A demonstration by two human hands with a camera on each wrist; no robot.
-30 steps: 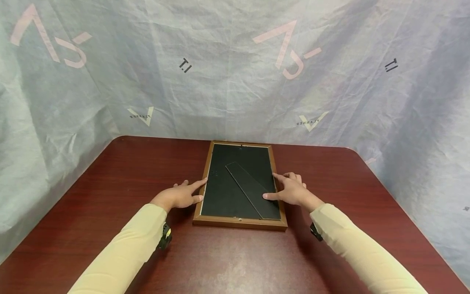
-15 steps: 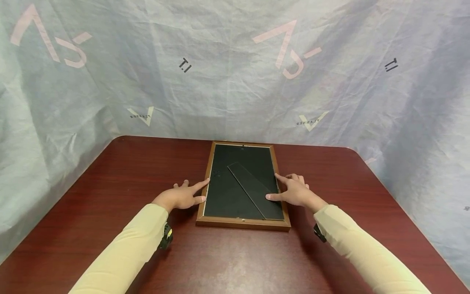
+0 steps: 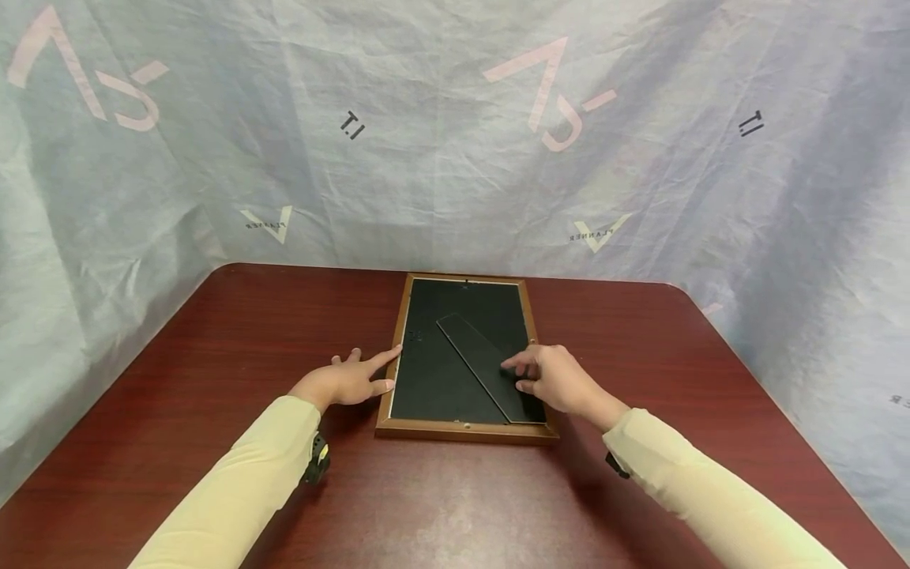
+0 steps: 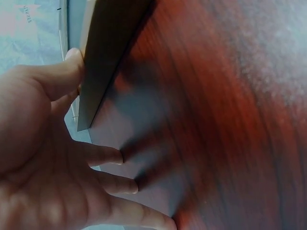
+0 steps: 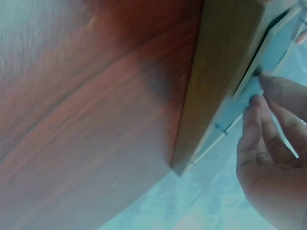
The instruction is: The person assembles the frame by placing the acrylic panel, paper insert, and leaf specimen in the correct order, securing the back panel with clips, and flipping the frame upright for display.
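A picture frame (image 3: 462, 433) lies face down near the table's back edge, its black backing (image 3: 434, 379) crossed by a slanting black easel stand (image 3: 471, 349). My left hand (image 3: 348, 381) touches the frame's left side with thumb and index finger, its other fingers spread outward. The left wrist view has the left thumb at the rim of the frame (image 4: 105, 52). Over the stand's lower right part is my right hand (image 3: 558, 378), fingers bent and thumb apart from the index finger. In the right wrist view, the right thumb and fingertips (image 5: 255, 101) are close to the stand's edge.
The dark red wooden table (image 3: 213, 379) extends on both sides of the frame. Behind it and along the sides hangs a grey printed cloth (image 3: 441, 158). A small black device (image 3: 316, 460) sits under the left sleeve cuff, another (image 3: 617, 465) under the right.
My right hand has left the frame's right edge and moved inward over the stand, its fingers bending. The left hand stays at the left edge. The frame shifted slightly right, then back left in view.
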